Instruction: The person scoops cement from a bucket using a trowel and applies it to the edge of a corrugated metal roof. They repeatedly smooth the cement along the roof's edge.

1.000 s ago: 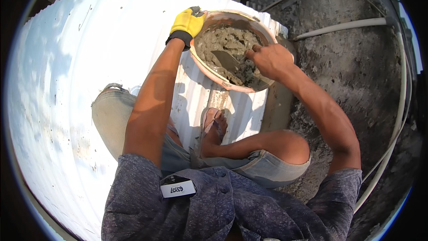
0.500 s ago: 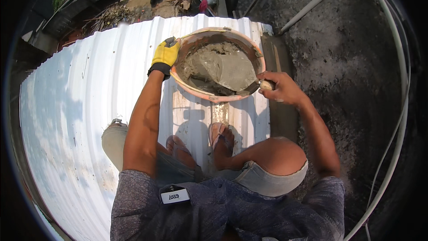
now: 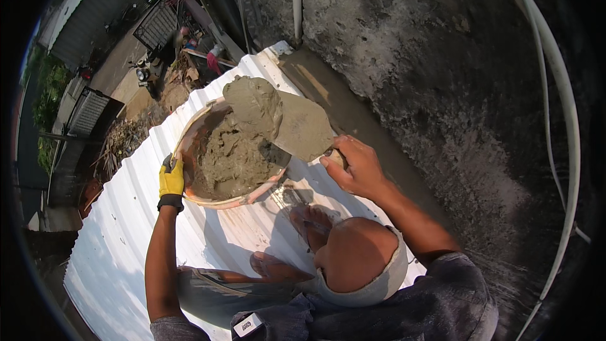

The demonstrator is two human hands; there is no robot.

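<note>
A round orange bucket (image 3: 247,199) with wet grey mortar (image 3: 228,155) in it rests on the white corrugated metal sheet. My left hand (image 3: 171,180), in a yellow and black glove, grips the bucket's left rim. In my bare right hand (image 3: 357,167) is the handle of a trowel (image 3: 306,127). The trowel's blade is coated in mortar and carries a thick lump (image 3: 254,101) toward its tip, above the bucket's far right rim. My right fingers are wrapped round the handle, hiding most of it.
White corrugated sheeting (image 3: 132,215) lies under my sandalled feet. Along its right edge runs a smooth grey mortar strip (image 3: 341,91), beside a rough dark concrete wall (image 3: 435,88). A pale pipe (image 3: 568,101) curves at the right. Beyond the sheet's far edge, ground with debris and a motorbike (image 3: 144,76) shows below.
The trowel has come up out of the bucket with a lump of mortar on it. My view has turned right, toward the wall. My left hand still holds the rim.
</note>
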